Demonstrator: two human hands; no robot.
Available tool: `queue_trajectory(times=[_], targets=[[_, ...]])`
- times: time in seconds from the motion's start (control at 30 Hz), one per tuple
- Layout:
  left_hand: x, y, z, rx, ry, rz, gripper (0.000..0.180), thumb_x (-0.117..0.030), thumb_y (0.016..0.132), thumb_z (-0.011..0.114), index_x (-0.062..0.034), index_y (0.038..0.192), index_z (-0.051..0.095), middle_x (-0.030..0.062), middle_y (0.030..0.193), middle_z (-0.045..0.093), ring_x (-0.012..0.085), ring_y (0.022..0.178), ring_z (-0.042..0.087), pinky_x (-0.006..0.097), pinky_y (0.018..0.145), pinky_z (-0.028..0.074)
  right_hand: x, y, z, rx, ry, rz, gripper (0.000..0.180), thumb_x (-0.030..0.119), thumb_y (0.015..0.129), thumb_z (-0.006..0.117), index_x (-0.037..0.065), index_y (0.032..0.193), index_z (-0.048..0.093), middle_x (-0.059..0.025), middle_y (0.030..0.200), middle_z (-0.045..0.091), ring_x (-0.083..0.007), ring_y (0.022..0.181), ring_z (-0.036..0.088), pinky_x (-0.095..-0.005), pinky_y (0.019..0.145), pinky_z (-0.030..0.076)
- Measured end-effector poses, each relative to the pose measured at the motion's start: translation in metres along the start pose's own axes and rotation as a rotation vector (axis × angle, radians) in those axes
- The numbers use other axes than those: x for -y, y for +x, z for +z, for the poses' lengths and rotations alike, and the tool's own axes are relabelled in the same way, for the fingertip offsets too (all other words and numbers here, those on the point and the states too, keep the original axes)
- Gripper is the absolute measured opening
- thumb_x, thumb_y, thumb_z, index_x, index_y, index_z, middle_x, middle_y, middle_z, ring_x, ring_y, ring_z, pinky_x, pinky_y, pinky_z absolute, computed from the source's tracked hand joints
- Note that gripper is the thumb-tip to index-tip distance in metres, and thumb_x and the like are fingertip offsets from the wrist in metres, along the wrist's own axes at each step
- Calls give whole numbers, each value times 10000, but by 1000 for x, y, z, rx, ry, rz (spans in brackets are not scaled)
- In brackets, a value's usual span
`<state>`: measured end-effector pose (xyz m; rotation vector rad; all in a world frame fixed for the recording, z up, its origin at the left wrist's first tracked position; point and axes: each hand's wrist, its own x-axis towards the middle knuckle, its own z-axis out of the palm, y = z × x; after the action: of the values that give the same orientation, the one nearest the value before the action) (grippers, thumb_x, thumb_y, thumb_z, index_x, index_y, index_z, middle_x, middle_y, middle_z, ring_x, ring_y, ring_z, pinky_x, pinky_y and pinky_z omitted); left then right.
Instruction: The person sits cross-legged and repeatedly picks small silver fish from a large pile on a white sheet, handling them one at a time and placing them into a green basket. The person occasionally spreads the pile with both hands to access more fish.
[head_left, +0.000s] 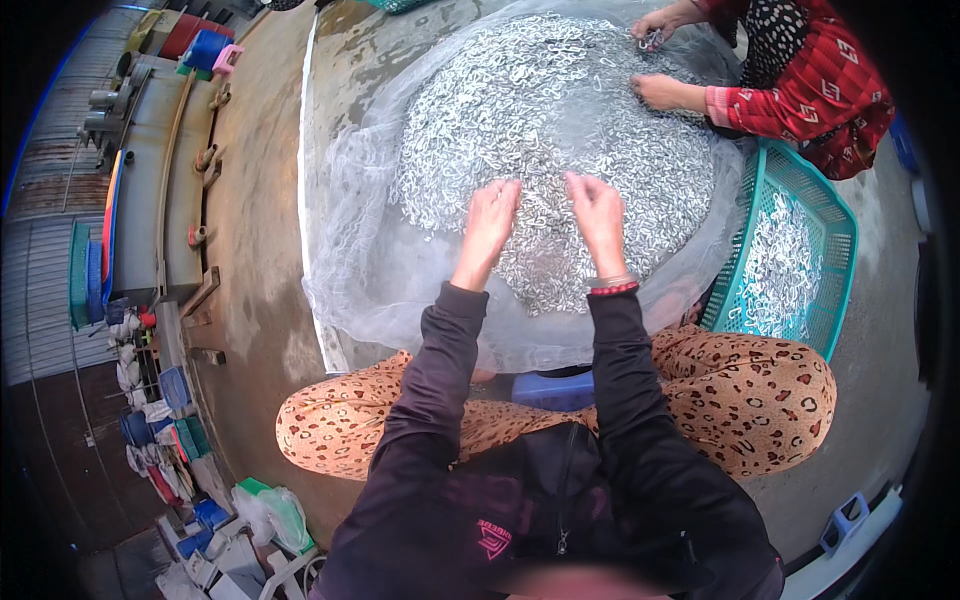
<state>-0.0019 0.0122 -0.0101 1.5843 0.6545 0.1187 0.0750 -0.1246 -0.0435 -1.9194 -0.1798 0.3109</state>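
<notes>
A broad heap of small, curled, silvery-white pieces (500, 110), like tiny fish, lies on a sheer white mesh net (350, 210) spread before me. My left hand (492, 212) is over the near middle of the heap, its fingers drawn together in a pinch. Close by on the right, my right hand (598, 208) is also pinched, its fingertips turned toward the left hand. Whatever sits between the fingertips of either hand is too small to make out. Below both hands the heap looks thinner and darker.
At the far right a co-worker's hands (662, 92) work in the same heap, below red patterned sleeves (800, 110). A green plastic basket (845, 250) with more silvery pieces stands at the right. Something blue (553, 390) sits between my legs. Tanks with pipes (145, 180) line the left.
</notes>
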Motion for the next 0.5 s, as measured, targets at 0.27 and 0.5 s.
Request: queue_trajectory(times=[0.27, 0.5], targets=[[-14, 0, -17, 89, 7, -36, 269, -256, 894, 521, -101, 687, 447, -91, 532, 305, 14, 423, 238, 216, 376, 160, 7, -5, 0, 313, 338, -267, 165, 141, 784, 690, 22, 897, 697, -34, 761, 600, -96, 689, 536, -234, 615, 412], [-13, -12, -9, 211, -401, -167, 285, -274, 906, 523, -119, 688, 427, -83, 538, 310, 25, 426, 256, 209, 380, 161, 17, -13, 6, 144, 281, -265, 79, 50, 763, 667, 25, 835, 689, -48, 720, 580, -148, 622, 552, -279, 577, 419]])
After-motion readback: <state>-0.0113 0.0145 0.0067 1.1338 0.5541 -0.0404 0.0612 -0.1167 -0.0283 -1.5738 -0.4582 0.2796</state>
